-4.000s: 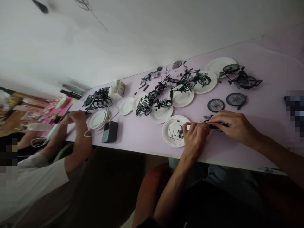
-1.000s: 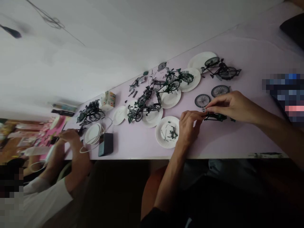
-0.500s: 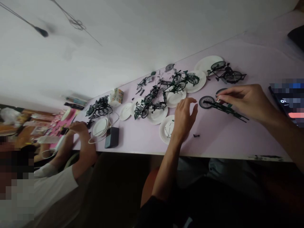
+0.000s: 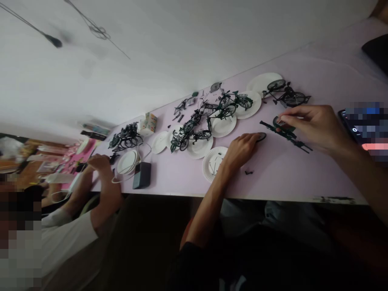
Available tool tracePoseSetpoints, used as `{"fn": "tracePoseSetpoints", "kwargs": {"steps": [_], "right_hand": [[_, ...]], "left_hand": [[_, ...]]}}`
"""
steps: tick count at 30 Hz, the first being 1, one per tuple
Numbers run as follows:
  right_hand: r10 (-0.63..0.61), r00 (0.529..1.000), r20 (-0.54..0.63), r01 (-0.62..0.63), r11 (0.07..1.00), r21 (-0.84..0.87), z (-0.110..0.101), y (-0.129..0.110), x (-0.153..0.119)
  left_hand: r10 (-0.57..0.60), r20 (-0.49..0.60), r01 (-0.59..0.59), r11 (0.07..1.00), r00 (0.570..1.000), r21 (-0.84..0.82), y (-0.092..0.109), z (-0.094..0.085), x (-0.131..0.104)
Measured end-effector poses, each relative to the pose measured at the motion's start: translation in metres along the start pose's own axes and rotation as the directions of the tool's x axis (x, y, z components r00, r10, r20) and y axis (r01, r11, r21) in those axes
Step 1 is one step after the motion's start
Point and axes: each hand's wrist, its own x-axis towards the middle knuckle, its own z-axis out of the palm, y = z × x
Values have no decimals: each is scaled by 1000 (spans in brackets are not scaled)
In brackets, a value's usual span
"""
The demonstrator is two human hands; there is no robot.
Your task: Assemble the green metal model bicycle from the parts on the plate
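Note:
My left hand [image 4: 241,148] is low over the table, its fingers closed at a small black spoked wheel [image 4: 262,137]. Part of that wheel is hidden under the fingertips. My right hand [image 4: 313,124] pinches a dark green model bicycle frame [image 4: 286,136] near its middle, tilted down to the right. Another small wheel [image 4: 275,122] shows behind the frame by the right fingertips; whether it is attached I cannot tell. Below, a small black part [image 4: 249,173] lies on the table. A ribbed paper plate [image 4: 207,171] with thin pieces sits beside my left wrist.
Assembled model bicycles [image 4: 194,125] stand across several paper plates, and one more bicycle [image 4: 287,93] is at the back right. A dark box-shaped device [image 4: 142,176] with a white cable stands near the front edge. A phone [image 4: 357,125] lies right. Another person's hands [image 4: 100,161] rest at left.
The wheel at the frame's left end is now apart from it, at my left fingertips. My left hand has moved right and its fingers have closed. The right hand stays near the same place.

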Motion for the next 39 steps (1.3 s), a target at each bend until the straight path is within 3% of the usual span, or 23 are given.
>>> {"fn": "tracePoseSetpoints", "kwargs": {"steps": [6, 8, 11, 13, 17, 23, 28, 33, 39], "right_hand": [[-27, 999, -20, 29, 997, 74, -2, -1, -2], [-51, 998, -34, 53, 996, 69, -3, -3, -4], [-92, 995, -30, 93, 996, 18, -2, -8, -8], [-144, 990, 3, 144, 989, -42, 1, -10, -14], [-214, 965, 152, 228, 970, -86, 13, -8, -23], [-333, 886, 324, 383, 918, -103, 28, -2, -29], [-380, 809, 449, 441, 897, -35, 34, -2, -32], [-468, 756, 458, 516, 856, 25, 37, -1, -33], [-466, 753, 465, 512, 858, 31, 38, -1, -35]], "left_hand": [[-25, -185, 18, 999, 982, -43, 2, -15, -51], [-54, -346, 23, 995, 937, -92, 11, -20, -72], [-95, -453, 25, 987, 887, -158, 34, -22, -98], [-63, -468, -8, 989, 881, -149, 50, -16, -106], [-11, -444, -20, 998, 896, -66, 69, 10, -107], [-10, -447, 13, 1000, 895, 4, 65, 37, -103], [-38, -547, 55, 998, 836, 15, 59, 36, -103], [-42, -661, 59, 998, 749, 3, 63, 31, -99], [-44, -685, 77, 997, 727, 17, 66, 31, -100]]}}
